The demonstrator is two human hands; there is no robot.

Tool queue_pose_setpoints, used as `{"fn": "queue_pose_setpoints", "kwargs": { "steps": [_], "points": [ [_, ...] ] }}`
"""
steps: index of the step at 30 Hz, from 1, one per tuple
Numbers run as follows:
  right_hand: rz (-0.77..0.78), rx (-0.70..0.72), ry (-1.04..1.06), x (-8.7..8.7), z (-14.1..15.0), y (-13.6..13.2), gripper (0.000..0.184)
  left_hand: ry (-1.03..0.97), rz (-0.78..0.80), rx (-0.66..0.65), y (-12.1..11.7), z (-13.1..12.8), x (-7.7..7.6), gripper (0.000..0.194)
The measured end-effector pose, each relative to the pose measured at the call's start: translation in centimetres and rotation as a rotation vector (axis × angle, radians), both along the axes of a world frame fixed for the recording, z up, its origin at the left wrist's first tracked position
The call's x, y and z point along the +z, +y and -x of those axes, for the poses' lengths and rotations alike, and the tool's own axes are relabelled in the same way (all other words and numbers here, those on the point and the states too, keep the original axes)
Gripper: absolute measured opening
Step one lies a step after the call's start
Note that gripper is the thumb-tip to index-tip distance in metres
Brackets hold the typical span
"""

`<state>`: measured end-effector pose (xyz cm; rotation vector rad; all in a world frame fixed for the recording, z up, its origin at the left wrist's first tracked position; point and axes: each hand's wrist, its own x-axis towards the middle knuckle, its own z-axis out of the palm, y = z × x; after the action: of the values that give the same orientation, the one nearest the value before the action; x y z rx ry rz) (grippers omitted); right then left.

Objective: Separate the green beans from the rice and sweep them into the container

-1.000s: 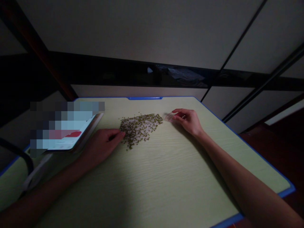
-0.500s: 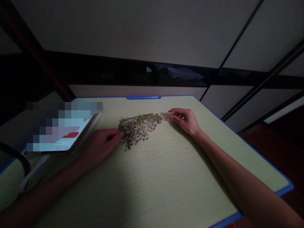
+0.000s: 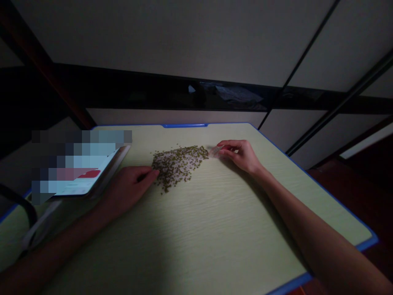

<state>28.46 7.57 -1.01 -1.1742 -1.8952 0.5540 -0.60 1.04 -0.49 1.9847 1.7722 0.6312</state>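
A spread pile of small green beans mixed with white grains, perhaps rice (image 3: pixel 179 164), lies on the pale wood-patterned table (image 3: pixel 215 229). At the pile's left edge is my left hand (image 3: pixel 136 184), thumb and fingers drawn together; whatever they pinch, if anything, is hidden. My right hand (image 3: pixel 238 153) rests on the far side, right of the pile. Its thumb and fingers are closed around a small clear plastic container (image 3: pixel 215 151), whose left end is close to the pile's right tip. What is inside the container is too faint to make out.
A lit tablet or phone screen (image 3: pixel 89 176), partly pixelated, leans at the left behind my left forearm. A dark curved cable (image 3: pixel 29 205) stands near it. Blue edging (image 3: pixel 365 243) borders the table. Pale cabinet panels (image 3: pixel 184 45) rise behind it.
The whole scene has slid slightly left in the view. Both hands keep their places beside the pile, and the pile looks the same.
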Motion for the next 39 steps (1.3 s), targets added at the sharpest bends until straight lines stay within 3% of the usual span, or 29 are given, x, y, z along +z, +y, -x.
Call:
{"fn": "queue_pose_setpoints", "kwargs": {
  "steps": [17,29,39],
  "points": [
    [0.008,0.060,-0.028,0.20,-0.45,-0.21,0.026,-0.004,-0.017,-0.007,0.11,0.14,-0.29,0.043],
    [-0.011,-0.055,0.013,-0.20,0.16,-0.18,0.024,-0.017,-0.015,-0.004,0.04,0.04,-0.16,0.043],
    [-0.075,-0.041,-0.023,-0.43,0.47,-0.07,0.023,-0.020,-0.012,-0.007,0.13,0.06,-0.16,0.042]
  ]
}}
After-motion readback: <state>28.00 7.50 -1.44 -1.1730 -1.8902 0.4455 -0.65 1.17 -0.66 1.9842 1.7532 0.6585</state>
